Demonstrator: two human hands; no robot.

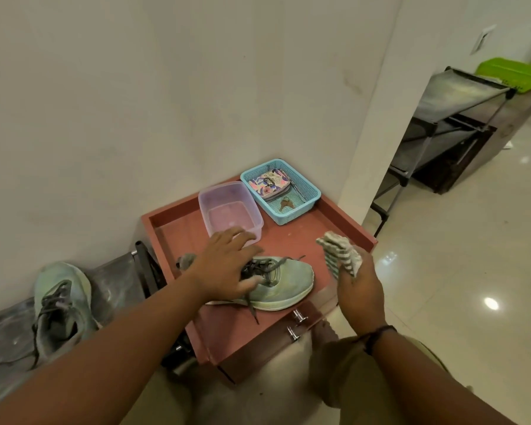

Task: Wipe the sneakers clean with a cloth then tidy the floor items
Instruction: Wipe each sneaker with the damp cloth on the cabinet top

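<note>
1. A pale green mesh sneaker with dark grey laces (284,283) is lying on its sole at the centre of the frame, on the reddish-brown wooden bench with a raised rim (347,222); its toe is pointing right and its upper is looking smudged.
2. The left hand (227,265) is reaching over the sneaker's collar with fingers spread and relaxed, the thumb touching the laces, gripping nothing.
3. The right hand (360,289) is clutching a folded green-and-white striped cloth (339,256), holding it up just right of the sneaker's toe.
4. A second pale green sneaker (59,305) is sitting at lower left on a grey fabric rack shelf (3,342), well apart from the first.
5. Behind the left hand, a clear pinkish plastic tub (227,210) is standing beside a blue plastic mesh basket (307,204) holding a floral pouch (269,182).
6. At upper right, a grey fabric shoe rack (451,99) is carrying a lime green basket (509,72).
</note>
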